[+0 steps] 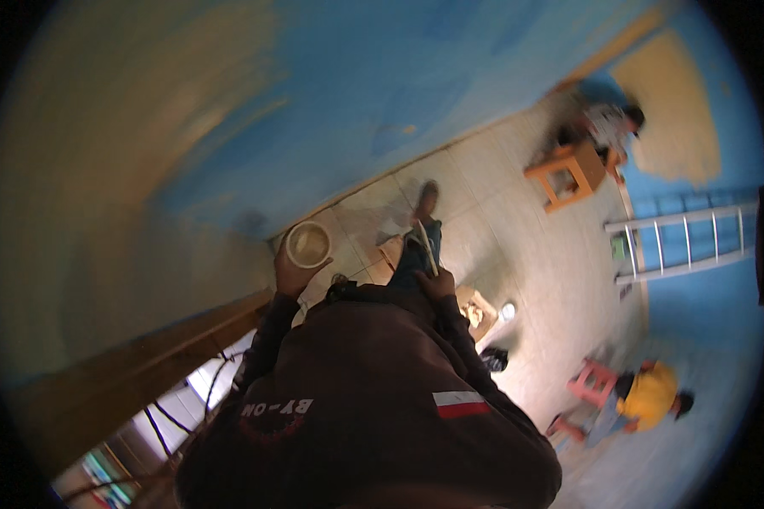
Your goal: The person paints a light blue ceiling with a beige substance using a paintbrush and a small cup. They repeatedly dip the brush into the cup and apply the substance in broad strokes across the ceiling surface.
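Note:
My left hand (294,279) is wrapped round a small round tub (308,245), held beside the wall. Its rim is pale, and something beige shows inside. In front of my body, my right hand (437,284) is closed on a thin, pale, long-edged tool (427,242). The tool is seen nearly edge-on, so its exact kind does not show. Below it are my trousered leg and bare foot (428,197) on the tiles.
The blue wall (356,93) has beige patches. An orange stool (571,176) stands near one crouching person (609,127). Another person in yellow (649,395) sits by a pink stool (592,383). A ladder (686,241) leans at right; a black bag (495,360) lies on the tiles.

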A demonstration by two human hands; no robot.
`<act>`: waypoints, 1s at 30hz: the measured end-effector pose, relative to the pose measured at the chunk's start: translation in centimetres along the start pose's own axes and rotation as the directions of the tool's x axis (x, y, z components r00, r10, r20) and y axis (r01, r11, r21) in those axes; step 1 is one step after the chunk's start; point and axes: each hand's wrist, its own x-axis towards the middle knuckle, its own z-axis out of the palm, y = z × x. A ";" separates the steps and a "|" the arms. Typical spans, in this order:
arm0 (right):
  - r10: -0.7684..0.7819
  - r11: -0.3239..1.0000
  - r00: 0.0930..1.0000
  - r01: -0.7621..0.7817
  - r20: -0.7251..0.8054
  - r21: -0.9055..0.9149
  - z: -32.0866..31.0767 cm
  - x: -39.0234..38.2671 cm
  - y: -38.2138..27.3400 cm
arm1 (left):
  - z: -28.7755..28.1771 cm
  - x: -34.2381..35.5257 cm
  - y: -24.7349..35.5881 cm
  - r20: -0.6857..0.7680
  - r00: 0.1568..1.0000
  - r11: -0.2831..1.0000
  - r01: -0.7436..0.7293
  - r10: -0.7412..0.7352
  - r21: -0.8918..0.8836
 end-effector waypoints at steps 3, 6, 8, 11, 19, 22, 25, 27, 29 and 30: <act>-0.008 0.985 0.985 0.037 0.173 -0.166 -0.5 2.7 2.1 | 0.6 0.3 0.2 -0.043 0.999 0.999 0.028 -0.027 0.027; 0.006 0.992 0.964 0.027 0.265 -0.121 -1.0 5.1 2.9 | 1.5 0.2 -0.7 -0.115 0.991 0.997 0.073 -0.071 0.014; -0.102 0.994 0.962 0.106 0.254 -0.003 -1.5 5.7 2.0 | 2.4 0.4 -1.5 -0.177 0.982 0.998 0.063 -0.058 0.024; -0.080 0.994 0.942 0.099 0.327 -0.040 -2.5 11.0 6.8 | 4.6 0.9 -0.5 -0.270 0.953 0.987 0.155 -0.136 0.050; -0.144 0.913 0.765 0.347 0.628 -0.213 -6.2 20.9 5.8 | 11.5 1.7 1.3 -0.564 0.803 0.941 0.314 -0.192 0.126; -0.119 0.899 0.695 0.378 0.709 -0.219 -6.4 21.1 4.2 | 12.5 1.0 1.7 -0.595 0.756 0.929 0.367 -0.272 0.041; -0.116 0.797 0.642 0.516 0.758 -0.315 -6.8 22.8 3.3 | 13.9 -0.3 1.9 -0.637 0.711 0.916 0.400 -0.296 0.020; -0.153 0.761 0.603 0.577 0.783 -0.296 -6.3 22.7 2.5 | 14.0 -1.6 2.1 -0.651 0.691 0.910 0.415 -0.313 0.004; -0.108 0.803 0.618 0.516 0.778 -0.299 -6.1 21.3 1.8 | 13.6 -3.3 2.0 -0.654 0.688 0.909 0.418 -0.315 0.002; -0.086 0.825 0.627 0.481 0.774 -0.298 -5.6 20.1 1.2 | 13.0 -4.3 1.9 -0.652 0.690 0.909 0.417 -0.313 0.005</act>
